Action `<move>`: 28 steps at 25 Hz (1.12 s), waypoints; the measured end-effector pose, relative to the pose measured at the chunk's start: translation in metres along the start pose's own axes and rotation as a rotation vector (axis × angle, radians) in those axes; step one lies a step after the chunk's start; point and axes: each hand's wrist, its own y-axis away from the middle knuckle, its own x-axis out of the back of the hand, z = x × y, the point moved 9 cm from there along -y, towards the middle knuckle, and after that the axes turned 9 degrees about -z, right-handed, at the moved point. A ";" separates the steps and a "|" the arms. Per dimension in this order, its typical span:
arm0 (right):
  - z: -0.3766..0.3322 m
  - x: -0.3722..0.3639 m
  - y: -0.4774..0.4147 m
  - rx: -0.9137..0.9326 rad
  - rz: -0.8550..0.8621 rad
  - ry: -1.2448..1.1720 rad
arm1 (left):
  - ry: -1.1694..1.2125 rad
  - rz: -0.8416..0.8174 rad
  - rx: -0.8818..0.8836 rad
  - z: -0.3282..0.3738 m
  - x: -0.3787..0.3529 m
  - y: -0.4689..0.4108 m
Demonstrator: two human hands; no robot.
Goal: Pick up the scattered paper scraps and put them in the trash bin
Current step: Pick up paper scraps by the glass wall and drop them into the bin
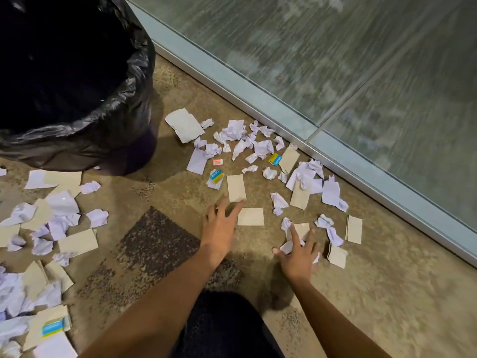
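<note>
Many white crumpled paper scraps (260, 146) and tan card pieces lie scattered on the carpet. The trash bin (85, 120), lined with a black bag, stands at the upper left. My left hand (219, 228) reaches forward with fingers spread, its fingertips at a tan card (236, 188); another tan card (250, 217) lies just right of it. My right hand (299, 254) rests fingers spread on a white scrap (287, 246) and a tan piece (302, 228), holding nothing that I can see.
A second heap of scraps (38, 228) covers the floor at the left, below the bin. A metal-framed glass wall (335, 73) runs diagonally along the right. My dark-clothed knee (224, 326) is at the bottom centre.
</note>
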 end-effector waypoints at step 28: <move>-0.050 0.051 0.031 0.188 0.460 -0.477 | 0.262 0.166 -0.097 0.006 0.025 0.009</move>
